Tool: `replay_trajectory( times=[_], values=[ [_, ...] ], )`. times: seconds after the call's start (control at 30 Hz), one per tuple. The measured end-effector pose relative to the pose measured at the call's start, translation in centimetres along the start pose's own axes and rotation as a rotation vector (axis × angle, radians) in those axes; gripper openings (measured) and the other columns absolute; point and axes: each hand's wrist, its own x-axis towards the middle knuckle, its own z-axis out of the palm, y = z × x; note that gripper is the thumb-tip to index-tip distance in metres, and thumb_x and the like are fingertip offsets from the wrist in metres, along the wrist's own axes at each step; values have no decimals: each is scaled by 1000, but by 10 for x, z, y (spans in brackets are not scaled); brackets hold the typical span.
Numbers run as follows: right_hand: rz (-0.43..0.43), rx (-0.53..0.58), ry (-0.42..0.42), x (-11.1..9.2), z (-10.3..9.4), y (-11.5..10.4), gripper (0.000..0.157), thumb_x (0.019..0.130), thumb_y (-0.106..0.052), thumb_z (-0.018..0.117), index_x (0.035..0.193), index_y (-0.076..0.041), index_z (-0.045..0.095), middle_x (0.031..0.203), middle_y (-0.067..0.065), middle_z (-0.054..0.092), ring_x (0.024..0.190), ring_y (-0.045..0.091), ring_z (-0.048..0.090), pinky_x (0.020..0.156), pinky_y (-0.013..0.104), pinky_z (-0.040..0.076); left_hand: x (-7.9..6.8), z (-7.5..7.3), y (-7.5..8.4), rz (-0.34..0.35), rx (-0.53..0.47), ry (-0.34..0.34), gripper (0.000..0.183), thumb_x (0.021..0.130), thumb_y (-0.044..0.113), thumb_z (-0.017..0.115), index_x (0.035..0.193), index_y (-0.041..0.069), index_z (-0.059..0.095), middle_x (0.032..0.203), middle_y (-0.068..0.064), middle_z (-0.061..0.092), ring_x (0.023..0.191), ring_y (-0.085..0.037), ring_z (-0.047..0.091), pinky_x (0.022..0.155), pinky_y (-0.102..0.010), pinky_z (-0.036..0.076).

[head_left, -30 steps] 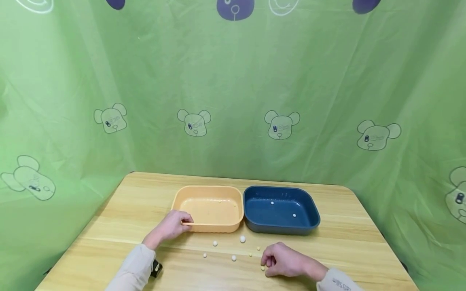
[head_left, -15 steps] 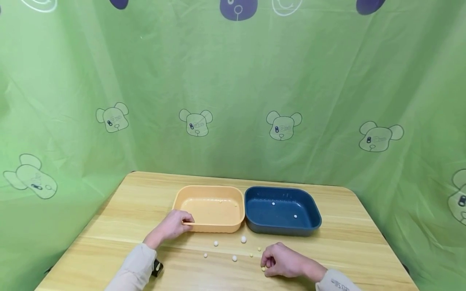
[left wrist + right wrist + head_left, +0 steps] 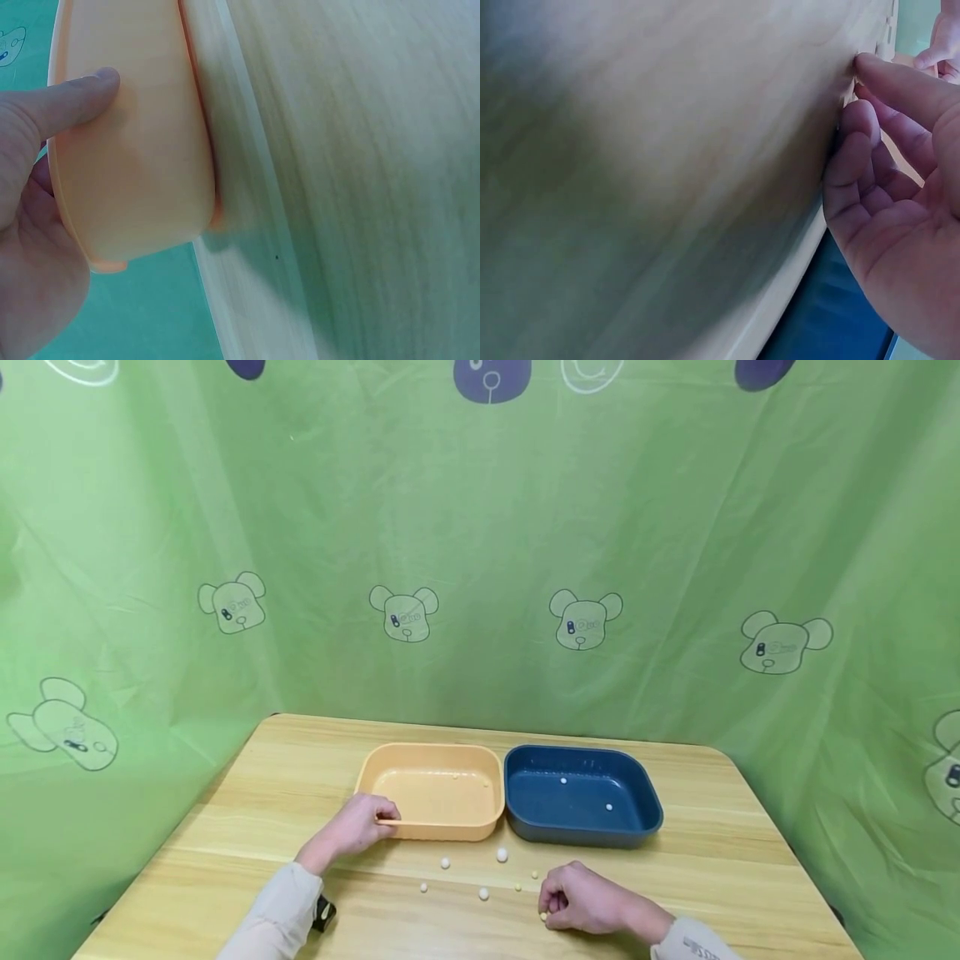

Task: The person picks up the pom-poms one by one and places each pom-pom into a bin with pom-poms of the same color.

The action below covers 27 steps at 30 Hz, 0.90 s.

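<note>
My left hand (image 3: 351,828) grips the near left rim of an orange plastic bin (image 3: 450,832). In the left wrist view its thumb (image 3: 82,101) lies on the bin's outer wall, and the other fingers go behind the rim. Low over the table, my right hand (image 3: 588,897) has thumb and forefinger pinched at a small yellow bead (image 3: 543,917). The right wrist view shows those fingertips right at the tabletop and the other fingers curled; the bead is hidden there. Two more yellow beads, one of them a small bead (image 3: 535,875), lie just beyond this hand.
A dark blue bin (image 3: 585,837) stands against the orange bin's right side, with two white beads inside. Small yellow beads lie in the orange bin. Several white balls, the largest a white ball (image 3: 502,855), lie on the wooden table (image 3: 712,843). Behind hangs a green curtain (image 3: 480,677).
The head view has shifted very slightly. Both hands keep their places, the left at the orange bin's rim and the right at the yellow bead.
</note>
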Motion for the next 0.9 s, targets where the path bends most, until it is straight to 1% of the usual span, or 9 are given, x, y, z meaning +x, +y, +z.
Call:
replay_trajectory(
  times=[0.17,0.37,0.5,0.77,0.9],
  values=[
    [13,25,-5,-2,-1,0,12,80,-8,72,79,-18,66,72,-16,55,65,-4,51,57,19,47,0,0,0,4,-2,-4,12,77,4,75,79,14,69,76,10,64,69,-4,56,66,-25,49],
    [68,80,0,-5,-6,-1,9,79,-9,71,79,-16,66,72,-14,56,65,-2,53,58,20,48,0,0,0,-3,-5,-10,12,78,4,74,78,15,69,76,11,64,68,-3,55,65,-25,48],
    [91,93,13,-6,-9,-1,10,79,-9,71,79,-17,65,72,-13,57,65,0,53,57,21,48,0,0,-1,6,-7,-8,11,78,4,74,78,14,69,76,10,64,68,-2,54,65,-25,48],
    [71,105,31,-8,-18,-5,10,79,-9,73,80,-16,65,73,-12,59,65,1,55,57,22,50,0,1,-2,7,-10,-6,12,77,4,74,78,14,69,75,10,64,67,-2,53,64,-24,48],
    [56,118,43,-9,-22,-6,10,79,-8,73,81,-15,66,73,-12,60,64,2,57,57,22,50,0,1,-2,10,-13,-4,12,77,3,74,78,14,69,75,9,65,67,-2,53,64,-24,47]
  ],
)
